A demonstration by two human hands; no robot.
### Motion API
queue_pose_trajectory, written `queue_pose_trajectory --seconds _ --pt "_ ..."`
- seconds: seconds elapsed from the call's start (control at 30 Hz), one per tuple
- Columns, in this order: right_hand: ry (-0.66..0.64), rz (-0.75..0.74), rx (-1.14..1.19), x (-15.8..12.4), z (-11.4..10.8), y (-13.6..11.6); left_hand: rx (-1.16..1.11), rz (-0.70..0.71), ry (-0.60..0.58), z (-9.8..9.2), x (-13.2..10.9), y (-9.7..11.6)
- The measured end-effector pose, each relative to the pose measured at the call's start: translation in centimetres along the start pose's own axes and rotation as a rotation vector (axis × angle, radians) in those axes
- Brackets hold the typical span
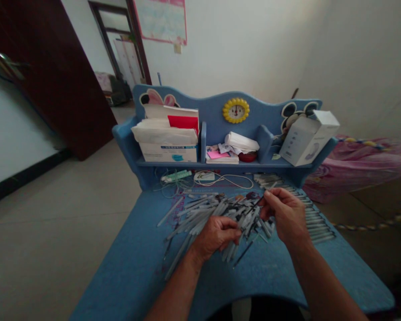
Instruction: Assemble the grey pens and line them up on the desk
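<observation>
A loose pile of whitish, translucent pen barrels with dark parts among them covers the middle of the blue desk. Over the pile's right side, my right hand pinches a thin dark pen-like stick between thumb and fingers. My left hand is at the near edge of the pile, its fingers curled together; what they grip is hidden. A slim dark stick lies just right of that hand. To the right of my right hand, assembled-looking pens lie side by side in a long row.
Behind the pile, a white cord and a green-and-white packet lie under the shelf. On it are a mask box, papers and a white carton. A yellow flower-shaped clock is on the backboard.
</observation>
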State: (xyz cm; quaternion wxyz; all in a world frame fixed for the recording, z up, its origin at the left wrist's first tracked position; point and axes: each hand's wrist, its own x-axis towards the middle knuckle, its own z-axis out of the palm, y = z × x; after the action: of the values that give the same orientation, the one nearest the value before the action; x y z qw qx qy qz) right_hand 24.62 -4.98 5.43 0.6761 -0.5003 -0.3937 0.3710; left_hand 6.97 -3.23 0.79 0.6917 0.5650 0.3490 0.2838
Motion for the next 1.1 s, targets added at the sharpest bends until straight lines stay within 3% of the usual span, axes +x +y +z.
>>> queue_pose_trajectory --seconds 0.27,0.47,0.6,0.83,1.1 --pt "-0.08 0.052 -0.097 -1.3 0.4 0.7 0.035 0.029 0.034 0.3 0.0 0.2" --pt "-0.263 0.119 -0.223 -2.9 0.3 1.7 0.058 0.091 0.092 0.2 0.1 -0.1" --pt "-0.2 0.142 -0.358 -2.8 -2.1 3.0 0.026 0.119 0.145 0.1 0.3 -0.2" --pt "-0.083 0.189 -0.97 -1.3 -8.6 5.9 -0.022 0.113 0.171 0.2 0.5 -0.4" --pt "-0.133 0.186 -1.328 -1.3 -9.3 7.1 -0.019 0.1 0.164 0.2 0.7 -0.4"
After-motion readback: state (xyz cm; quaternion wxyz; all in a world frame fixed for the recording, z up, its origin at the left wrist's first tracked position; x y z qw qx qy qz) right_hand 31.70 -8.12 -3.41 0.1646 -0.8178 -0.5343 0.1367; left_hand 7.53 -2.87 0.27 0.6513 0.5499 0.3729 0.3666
